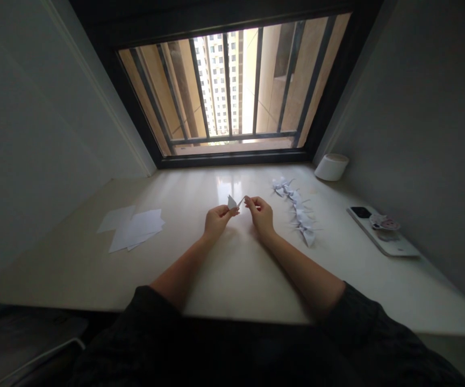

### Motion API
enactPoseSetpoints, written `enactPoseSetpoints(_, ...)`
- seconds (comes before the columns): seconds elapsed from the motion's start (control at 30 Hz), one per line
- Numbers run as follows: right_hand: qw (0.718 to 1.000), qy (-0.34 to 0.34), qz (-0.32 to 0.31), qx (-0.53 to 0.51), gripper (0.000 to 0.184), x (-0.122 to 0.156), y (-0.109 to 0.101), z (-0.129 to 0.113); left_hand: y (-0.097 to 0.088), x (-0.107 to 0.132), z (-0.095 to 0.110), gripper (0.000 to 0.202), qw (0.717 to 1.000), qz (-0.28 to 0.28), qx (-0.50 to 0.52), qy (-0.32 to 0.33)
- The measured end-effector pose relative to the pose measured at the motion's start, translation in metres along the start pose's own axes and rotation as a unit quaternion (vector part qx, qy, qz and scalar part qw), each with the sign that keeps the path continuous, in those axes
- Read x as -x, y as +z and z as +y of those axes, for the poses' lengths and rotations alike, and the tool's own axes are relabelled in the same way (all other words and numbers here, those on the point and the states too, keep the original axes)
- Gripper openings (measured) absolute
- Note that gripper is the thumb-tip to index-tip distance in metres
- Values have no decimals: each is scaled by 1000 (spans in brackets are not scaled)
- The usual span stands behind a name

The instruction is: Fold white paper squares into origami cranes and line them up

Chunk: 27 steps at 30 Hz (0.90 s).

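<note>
Above the middle of a pale table (236, 269), both my hands hold one small folded white paper piece (233, 202). My left hand (217, 220) is closed, pinching its lower left part. My right hand (259, 214) is closed too, pinching a thin point of the paper on the right side. A row of several finished folded paper cranes (299, 212) lies on the table just right of my right hand.
Several flat white paper sheets (133, 227) lie at the left. A white phone (381, 231) with a sticker lies at the right, and a white roll (331, 166) stands in the back right corner. A barred window (232, 88) is ahead, with walls on both sides.
</note>
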State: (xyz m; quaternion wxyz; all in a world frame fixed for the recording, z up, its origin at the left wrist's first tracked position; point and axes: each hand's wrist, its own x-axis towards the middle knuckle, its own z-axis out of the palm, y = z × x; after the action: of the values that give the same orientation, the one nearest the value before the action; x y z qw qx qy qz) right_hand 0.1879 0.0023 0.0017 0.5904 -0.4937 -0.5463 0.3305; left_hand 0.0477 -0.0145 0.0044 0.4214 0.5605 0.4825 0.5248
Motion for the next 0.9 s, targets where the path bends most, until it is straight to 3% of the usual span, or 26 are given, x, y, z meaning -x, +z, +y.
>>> enactPoseSetpoints(0.3,999,28,-12,-9,47,-3,0,5,-2,-4,-11,31,999,0,-36,-1)
enactPoseSetpoints(0.9,999,34,-19,-1,42,-2,-1,5,-4,2,0,23,991,42,-126,19)
